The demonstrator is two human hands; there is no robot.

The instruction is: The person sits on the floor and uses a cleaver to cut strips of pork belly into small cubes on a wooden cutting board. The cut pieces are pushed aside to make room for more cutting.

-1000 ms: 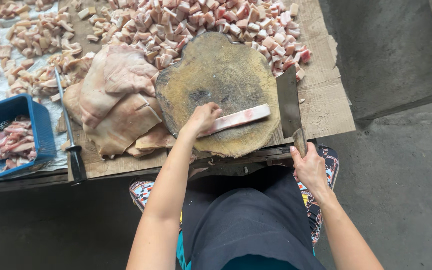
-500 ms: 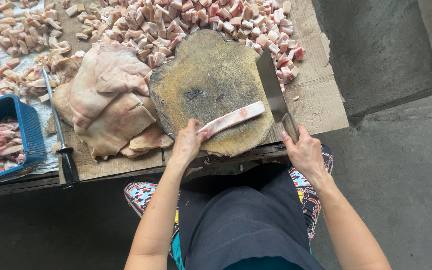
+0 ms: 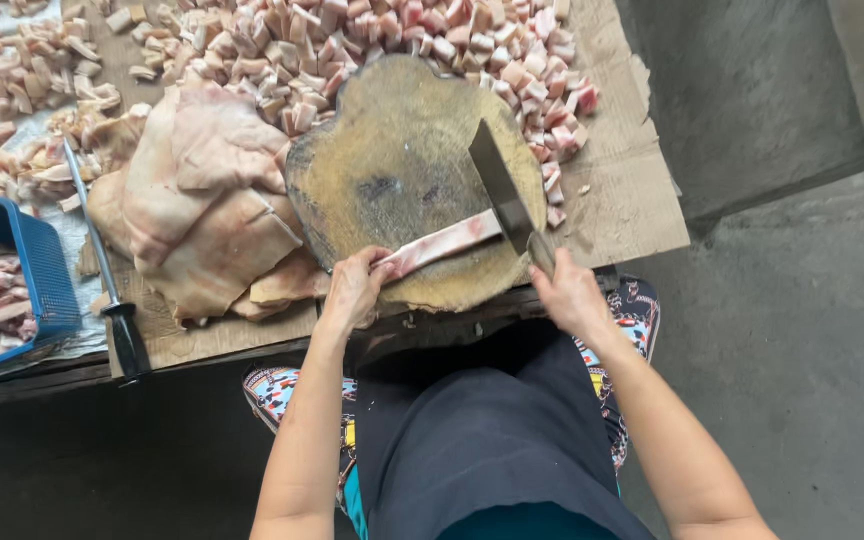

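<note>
A long strip of pork (image 3: 442,243) lies across the near part of a round wooden chopping block (image 3: 402,170). My left hand (image 3: 355,290) pins the strip's left end against the block. My right hand (image 3: 570,292) grips the handle of a cleaver (image 3: 499,188). Its blade stands over the strip's right end, edge down on the block.
Large slabs of pork skin (image 3: 202,200) are piled left of the block. Several cut pork cubes (image 3: 372,40) cover the cardboard (image 3: 632,190) beyond it. A blue basket (image 3: 37,270) with meat sits at far left, a sharpening steel (image 3: 102,270) beside it. Concrete floor lies to the right.
My right hand took the cleaver from the block's right side and brought it over the strip's right end. My left hand slid to the strip's left end.
</note>
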